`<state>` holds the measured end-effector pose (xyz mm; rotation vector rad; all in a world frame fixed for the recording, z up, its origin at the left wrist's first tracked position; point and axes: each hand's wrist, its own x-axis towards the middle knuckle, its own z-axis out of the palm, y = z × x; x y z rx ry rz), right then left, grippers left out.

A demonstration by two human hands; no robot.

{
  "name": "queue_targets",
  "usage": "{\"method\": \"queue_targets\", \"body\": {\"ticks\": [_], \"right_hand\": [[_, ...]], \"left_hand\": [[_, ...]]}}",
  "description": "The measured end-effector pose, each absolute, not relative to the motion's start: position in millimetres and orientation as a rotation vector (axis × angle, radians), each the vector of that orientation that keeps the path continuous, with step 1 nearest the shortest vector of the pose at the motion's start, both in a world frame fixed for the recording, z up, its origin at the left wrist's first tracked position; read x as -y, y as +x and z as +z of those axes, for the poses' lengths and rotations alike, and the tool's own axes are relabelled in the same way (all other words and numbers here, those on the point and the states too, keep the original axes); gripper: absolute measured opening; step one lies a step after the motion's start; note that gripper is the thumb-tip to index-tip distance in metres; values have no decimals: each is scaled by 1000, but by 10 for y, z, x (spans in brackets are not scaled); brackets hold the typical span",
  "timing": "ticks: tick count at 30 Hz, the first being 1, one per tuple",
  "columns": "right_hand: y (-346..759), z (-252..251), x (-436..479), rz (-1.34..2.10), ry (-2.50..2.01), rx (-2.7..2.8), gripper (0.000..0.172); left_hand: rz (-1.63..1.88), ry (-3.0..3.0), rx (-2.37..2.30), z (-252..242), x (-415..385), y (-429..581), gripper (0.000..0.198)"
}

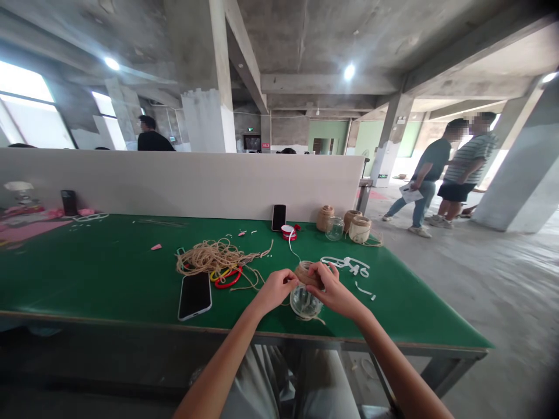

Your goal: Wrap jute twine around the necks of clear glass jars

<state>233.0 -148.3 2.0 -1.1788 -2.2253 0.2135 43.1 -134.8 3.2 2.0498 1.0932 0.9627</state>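
A clear glass jar (pixel 304 304) stands near the table's front edge, its neck wrapped in brown jute twine (pixel 303 269). My right hand (pixel 331 287) is closed around the wrapped neck from the right side. On the left of the neck, the fingertips of my left hand (pixel 280 289) are pinched together at the twine; the strand between them is mostly hidden. A loose twine end lies by the jar's base. Behind the jar, a red and white tape roll (pixel 289 233) has a white strip trailing toward the neck.
A tangled twine heap (pixel 213 256) covers red-handled scissors (pixel 229 278) beside a phone (pixel 195 295). White strips (pixel 349 265) lie to the right. Several jars, some twine-wrapped (pixel 360 230), stand at the back before a white partition (pixel 183 183). Two people (pixel 430 169) are beyond the table.
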Motion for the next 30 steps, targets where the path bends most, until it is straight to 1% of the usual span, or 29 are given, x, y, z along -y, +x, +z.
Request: {"method": "queue_targets", "body": {"ticks": [20, 30], "right_hand": [[2286, -28, 1493, 80, -1149, 2199, 16], [2236, -40, 1508, 41, -1131, 2186, 19]], "left_hand": [[1066, 2015, -1193, 18, 1423, 480, 17], [1140, 2066, -1206, -67, 1420, 478, 13]]}}
